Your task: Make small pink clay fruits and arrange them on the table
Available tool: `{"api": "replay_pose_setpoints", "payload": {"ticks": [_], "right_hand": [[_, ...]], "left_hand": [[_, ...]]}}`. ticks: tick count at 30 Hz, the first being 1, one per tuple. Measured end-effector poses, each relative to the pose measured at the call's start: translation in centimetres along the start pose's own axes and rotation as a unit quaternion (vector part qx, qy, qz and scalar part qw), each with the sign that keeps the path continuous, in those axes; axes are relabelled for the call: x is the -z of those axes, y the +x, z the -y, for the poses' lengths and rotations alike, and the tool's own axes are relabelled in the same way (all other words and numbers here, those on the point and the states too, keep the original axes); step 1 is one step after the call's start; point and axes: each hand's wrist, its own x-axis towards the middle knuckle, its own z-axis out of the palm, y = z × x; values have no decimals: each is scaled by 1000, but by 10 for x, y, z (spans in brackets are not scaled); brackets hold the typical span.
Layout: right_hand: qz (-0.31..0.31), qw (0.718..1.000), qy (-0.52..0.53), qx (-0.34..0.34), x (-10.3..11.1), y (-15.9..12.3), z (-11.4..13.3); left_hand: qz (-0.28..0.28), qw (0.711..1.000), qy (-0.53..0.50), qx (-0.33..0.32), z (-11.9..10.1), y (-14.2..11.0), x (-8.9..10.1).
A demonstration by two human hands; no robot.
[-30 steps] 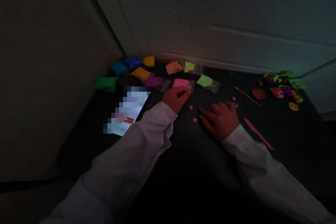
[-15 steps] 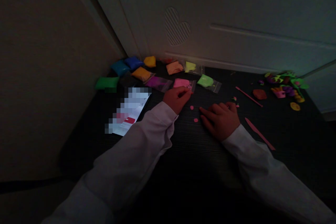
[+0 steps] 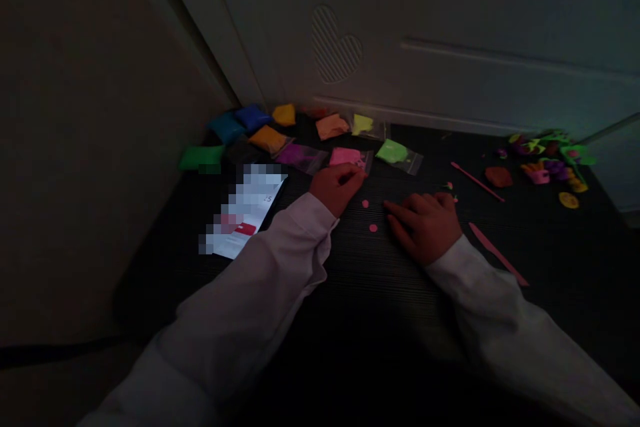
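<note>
Thumb and fingertips pinched together, my left hand (image 3: 337,188) hovers at the near edge of a bag of pink clay (image 3: 345,157). Whatever sits between those fingertips is too small and dark to make out. My right hand (image 3: 425,225) rests on the dark table, index finger and thumb stretched out and apart, the others bent, with nothing in it. Between the hands lie a small flat pink disc (image 3: 365,203) and a second pink disc (image 3: 373,228). Just beyond my right knuckles are tiny pink-and-green pieces (image 3: 449,186), partly hidden by the hand.
A lit phone (image 3: 255,213) lies left of my left forearm. Bags of coloured clay, including a green bag (image 3: 203,157) and a light green bag (image 3: 393,152), line the back. On the right are a pink knife tool (image 3: 495,252), a thin pink stick (image 3: 477,181) and small clay models (image 3: 555,163).
My right hand has shifted very slightly to the right, away from the discs. The left hand keeps its pinch in the same place, and the view tilts a little.
</note>
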Motion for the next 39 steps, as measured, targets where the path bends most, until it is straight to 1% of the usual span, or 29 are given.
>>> {"api": "replay_pose_setpoints", "payload": {"ticks": [5, 12, 17, 27, 39], "right_hand": [[-6, 1000, 4, 0, -1, 0, -1], [-35, 999, 13, -3, -6, 0, -8], [-36, 999, 21, -7, -5, 0, -7], [28, 1000, 2, 0, 1, 0, -3], [49, 999, -20, 4, 3, 0, 0]], "left_hand": [[5, 1000, -4, -6, 0, 0, 0], [4, 1000, -1, 1, 0, 0, 0], [3, 1000, 9, 2, -1, 0, 0], [5, 1000, 13, 1, 0, 0, 1], [7, 1000, 8, -4, 0, 0, 0]]}}
